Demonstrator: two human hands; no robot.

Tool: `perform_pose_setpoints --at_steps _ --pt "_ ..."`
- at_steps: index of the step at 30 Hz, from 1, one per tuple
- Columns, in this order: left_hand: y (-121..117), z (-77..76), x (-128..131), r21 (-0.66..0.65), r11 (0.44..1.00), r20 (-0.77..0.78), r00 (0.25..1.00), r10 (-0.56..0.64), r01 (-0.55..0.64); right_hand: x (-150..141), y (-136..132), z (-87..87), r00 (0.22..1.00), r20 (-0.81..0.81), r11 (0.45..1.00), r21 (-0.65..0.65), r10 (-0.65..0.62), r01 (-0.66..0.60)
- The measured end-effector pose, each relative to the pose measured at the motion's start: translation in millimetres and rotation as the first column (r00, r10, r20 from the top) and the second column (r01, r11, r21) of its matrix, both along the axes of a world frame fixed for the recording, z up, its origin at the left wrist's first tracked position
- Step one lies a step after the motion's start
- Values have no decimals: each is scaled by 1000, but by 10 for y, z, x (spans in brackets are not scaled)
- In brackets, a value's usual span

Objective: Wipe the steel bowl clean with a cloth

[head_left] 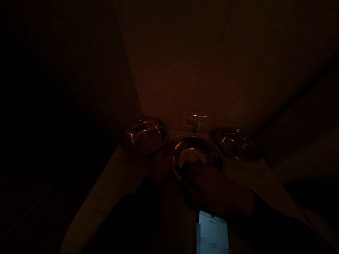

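Very little light falls on the scene. A shiny metal bowl [197, 140] stands in the middle of the table, with something pale [192, 155] at its bottom that I cannot make out. My right hand [208, 181] reaches over the near rim, its fingers down inside the bowl and lost in shadow. Close against the bowl's left side is my left hand [162, 167], dim and blurred; whether it grips the rim does not show. Below my right hand, a phone [214, 233] lies with its screen lit.
A second metal bowl [145, 137] stands at the back left, and a third metal bowl [235, 143] at the back right. Behind them a socket plate [196, 121] sits low on the wall [190, 70]. The pale table [106, 183] has edges at left and right.
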State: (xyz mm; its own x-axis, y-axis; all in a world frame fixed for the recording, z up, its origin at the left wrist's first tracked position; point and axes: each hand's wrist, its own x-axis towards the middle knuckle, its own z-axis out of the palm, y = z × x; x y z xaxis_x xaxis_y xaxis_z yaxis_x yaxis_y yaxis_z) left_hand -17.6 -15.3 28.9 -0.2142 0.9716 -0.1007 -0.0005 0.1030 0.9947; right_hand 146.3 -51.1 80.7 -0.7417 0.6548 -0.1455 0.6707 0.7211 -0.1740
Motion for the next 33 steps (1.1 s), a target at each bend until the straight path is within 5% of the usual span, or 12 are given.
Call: perform_pose_setpoints --at_steps 16,26,33 --pt "-210 -10 111 73 996 -172 985 -34 47 -82 88 -30 999 -33 995 90 -26 29" --pt "-159 24 -9 45 999 -25 1000 -2 3 98 128 110 998 -43 991 -121 49 -54" --pt "-173 25 65 66 997 -60 998 30 -26 -114 51 -34 993 -110 999 -33 -46 43"
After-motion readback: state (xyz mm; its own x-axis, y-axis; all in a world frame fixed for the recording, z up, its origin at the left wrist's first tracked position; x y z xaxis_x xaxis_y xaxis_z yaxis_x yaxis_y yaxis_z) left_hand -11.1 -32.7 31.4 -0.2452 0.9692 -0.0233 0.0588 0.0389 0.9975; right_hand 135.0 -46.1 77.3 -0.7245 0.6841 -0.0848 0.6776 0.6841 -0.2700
